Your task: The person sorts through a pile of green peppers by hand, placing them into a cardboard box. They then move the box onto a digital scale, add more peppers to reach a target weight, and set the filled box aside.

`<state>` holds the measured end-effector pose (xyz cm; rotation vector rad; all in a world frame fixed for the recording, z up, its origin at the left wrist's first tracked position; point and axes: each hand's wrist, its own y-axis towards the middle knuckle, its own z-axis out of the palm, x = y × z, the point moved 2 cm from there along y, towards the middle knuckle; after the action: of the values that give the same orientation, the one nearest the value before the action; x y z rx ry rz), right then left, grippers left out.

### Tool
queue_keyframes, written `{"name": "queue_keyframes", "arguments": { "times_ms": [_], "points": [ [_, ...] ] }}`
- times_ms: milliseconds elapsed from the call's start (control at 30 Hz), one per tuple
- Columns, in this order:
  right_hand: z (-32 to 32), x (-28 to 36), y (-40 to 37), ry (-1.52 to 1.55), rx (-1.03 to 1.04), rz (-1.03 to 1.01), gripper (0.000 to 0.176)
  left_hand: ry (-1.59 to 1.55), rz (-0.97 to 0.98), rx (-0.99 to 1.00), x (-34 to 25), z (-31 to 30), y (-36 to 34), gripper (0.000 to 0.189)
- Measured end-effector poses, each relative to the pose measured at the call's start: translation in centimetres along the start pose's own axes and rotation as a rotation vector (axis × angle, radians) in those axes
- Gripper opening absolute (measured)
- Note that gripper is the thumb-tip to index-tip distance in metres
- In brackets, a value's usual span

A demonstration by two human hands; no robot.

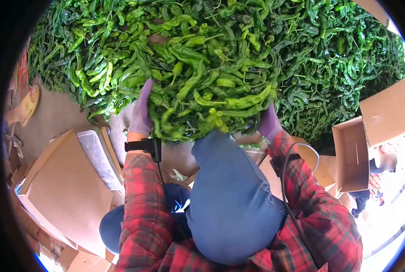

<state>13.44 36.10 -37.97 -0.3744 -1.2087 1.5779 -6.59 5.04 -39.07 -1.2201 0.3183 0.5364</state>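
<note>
A large bunch of long green peppers point(202, 86) is gathered between my two gloved hands, just in front of my knee. My left hand point(141, 111), in a purple glove, presses against the left side of the bunch with its thumb up. On the opposite side, my right hand point(269, 122) wears the same kind of glove, its fingers mostly hidden under the peppers. Behind the bunch spreads a wide heap of green peppers point(329, 63). Some peppers at the bottom of the bunch overlap my raised knee point(234, 195).
An open cardboard box point(353, 156) stands at the right by the heap. More cardboard point(71, 190) lies at the left, beside a grey panel point(100, 156). Another person's sandaled foot point(29, 106) is at the left edge; a person point(363, 199) is in the right background.
</note>
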Motion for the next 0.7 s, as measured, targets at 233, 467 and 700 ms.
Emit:
{"name": "queue_keyframes", "arguments": {
  "times_ms": [233,467,700],
  "points": [
    [1.1,0.8,-1.8,-0.051,0.119,-0.090,0.077,0.307,0.170,0.336,-2.0,10.4,-4.9,0.083],
    [-3.1,-2.1,2.5,-0.707,0.131,-0.386,0.063,0.196,0.265,0.230,1.4,7.9,0.2,0.082],
    [-1.7,1.5,-5.7,-0.780,-0.272,-0.149,0.069,0.670,0.539,0.166,3.3,6.1,-1.8,0.071]
  ]
}}
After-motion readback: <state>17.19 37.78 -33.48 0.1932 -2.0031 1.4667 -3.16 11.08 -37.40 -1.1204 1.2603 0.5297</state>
